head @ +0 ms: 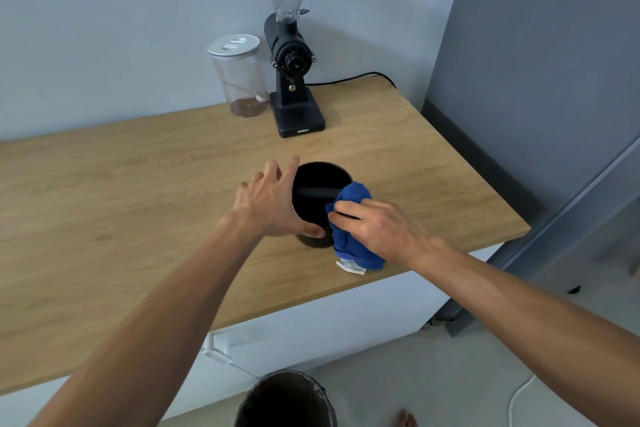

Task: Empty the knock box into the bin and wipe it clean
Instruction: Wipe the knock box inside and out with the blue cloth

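A black round knock box [320, 177] with a bar across its mouth stands upright on the wooden counter [138, 204]. My left hand [268, 203] grips its left side, thumb at the front and fingers spread along the rim. My right hand [377, 227] presses a blue cloth [349, 218] against the box's right rim; the cloth hangs down the box's side to the counter, a white label at its lower end. A dark bin [285, 400] stands on the floor below the counter's front edge, its inside dark.
A black coffee grinder [291, 55] with a clear hopper stands at the back of the counter, its cable running right. A clear lidded jar [240, 76] sits to its left. A grey panel [540, 80] rises on the right. A bare foot [407, 419] shows by the bin.
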